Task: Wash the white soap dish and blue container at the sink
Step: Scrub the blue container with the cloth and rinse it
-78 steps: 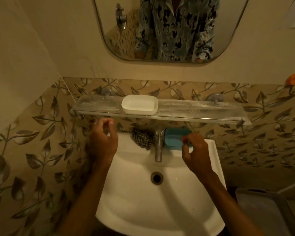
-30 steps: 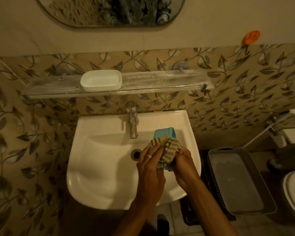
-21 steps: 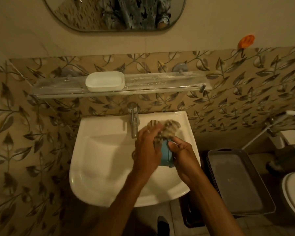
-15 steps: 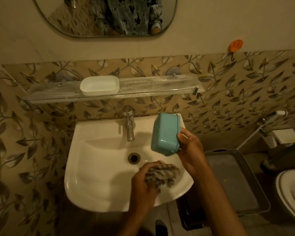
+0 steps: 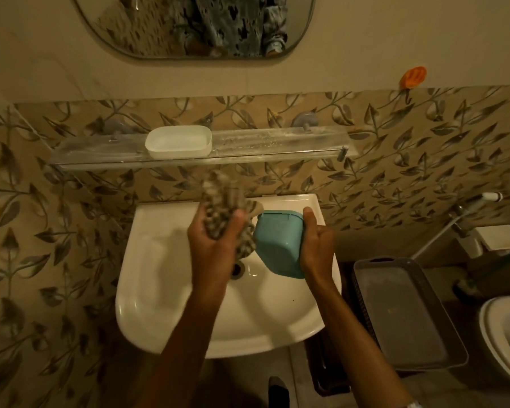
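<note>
Surroundings: I log a glass shelf [image 5: 277, 145] on the leaf-patterned tiles above the sink [image 5: 165, 304], a mirror [image 5: 195, 25] higher up and an orange hook [image 5: 414, 78] to the right. A grey tray [image 5: 404, 316] sits lower down, right of the sink, with a toilet [image 5: 507, 334] at the frame edge.

Obstruction: the left hand [image 5: 212, 242] is over the basin, fingers curled round a checked cloth [image 5: 218, 207]. The cloth is motion-blurred and part-covers the drain [image 5: 237, 269].

The white soap dish [image 5: 178, 141] is on the shelf, left of centre, well apart from both hands.

The blue container [image 5: 278, 244] is tilted over the basin. The right hand [image 5: 317, 245] grips its right side. It lies just beside the cloth; I cannot confirm contact.
</note>
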Demonstrator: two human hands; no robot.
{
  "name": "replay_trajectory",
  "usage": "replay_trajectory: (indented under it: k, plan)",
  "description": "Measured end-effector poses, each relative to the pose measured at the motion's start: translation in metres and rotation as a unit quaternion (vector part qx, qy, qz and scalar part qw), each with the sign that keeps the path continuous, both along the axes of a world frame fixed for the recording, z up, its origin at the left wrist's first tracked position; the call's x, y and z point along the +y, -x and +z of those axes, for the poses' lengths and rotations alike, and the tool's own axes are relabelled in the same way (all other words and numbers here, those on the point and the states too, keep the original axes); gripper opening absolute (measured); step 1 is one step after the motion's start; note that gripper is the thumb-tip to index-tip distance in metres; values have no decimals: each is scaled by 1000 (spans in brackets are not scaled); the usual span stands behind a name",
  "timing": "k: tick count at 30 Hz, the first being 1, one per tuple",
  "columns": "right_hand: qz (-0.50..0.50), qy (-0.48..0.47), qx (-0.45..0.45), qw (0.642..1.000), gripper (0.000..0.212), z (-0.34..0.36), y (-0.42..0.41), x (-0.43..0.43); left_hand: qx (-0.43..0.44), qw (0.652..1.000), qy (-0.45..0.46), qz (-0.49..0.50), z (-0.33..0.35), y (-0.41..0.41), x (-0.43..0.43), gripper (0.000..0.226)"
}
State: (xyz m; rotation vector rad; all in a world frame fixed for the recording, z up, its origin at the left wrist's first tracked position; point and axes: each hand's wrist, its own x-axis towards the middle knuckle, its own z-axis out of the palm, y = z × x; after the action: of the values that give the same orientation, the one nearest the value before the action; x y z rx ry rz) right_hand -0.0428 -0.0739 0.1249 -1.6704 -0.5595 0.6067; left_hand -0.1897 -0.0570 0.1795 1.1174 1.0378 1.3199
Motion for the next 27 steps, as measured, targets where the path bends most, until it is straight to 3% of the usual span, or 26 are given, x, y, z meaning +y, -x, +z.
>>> replay_trajectory:
  k: [2,4,5,6,10,12,15,18,19,22,24,27]
  plan:
    - [0,-23,-47,999,52,-1,5,0,173,977,-123,-29,4,-23,-14,32]
    - [2,-48,-64,997,39,-1,7,0,330,914,-231,-48,0,-43,-26,40]
    - [4,-52,-58,997,36,-1,7,-2,378,886,-265,-40,-6,-47,-30,43]
    - [5,-54,-51,997,35,-2,5,-3,388,880,-272,-38,-11,-48,-30,45]
    - [-20,-52,-10,998,45,0,1,-10,299,945,-132,-20,-21,-33,-13,42]
    - [-29,-51,-25,998,53,1,2,-12,265,960,-84,14,-27,-29,-11,36]
    - [-41,-46,-65,996,54,2,1,-13,257,955,-150,-6,-30,-40,-39,44]
    - [-15,-57,-58,997,42,-2,-3,-15,312,910,-264,-59,-37,-47,-55,45]
    - [-11,-47,-73,996,46,-3,-4,-15,298,919,-249,-72,-38,-45,-44,45]
    - [-5,-51,-140,989,53,1,-4,-18,226,972,-52,-42,-39,-34,-5,33]
    - [-6,-64,-170,983,57,2,-5,-18,232,973,11,-13,-45,-34,-2,31]
    - [-9,-49,-209,977,55,1,-10,-14,242,962,-123,-29,-39,-48,-42,48]
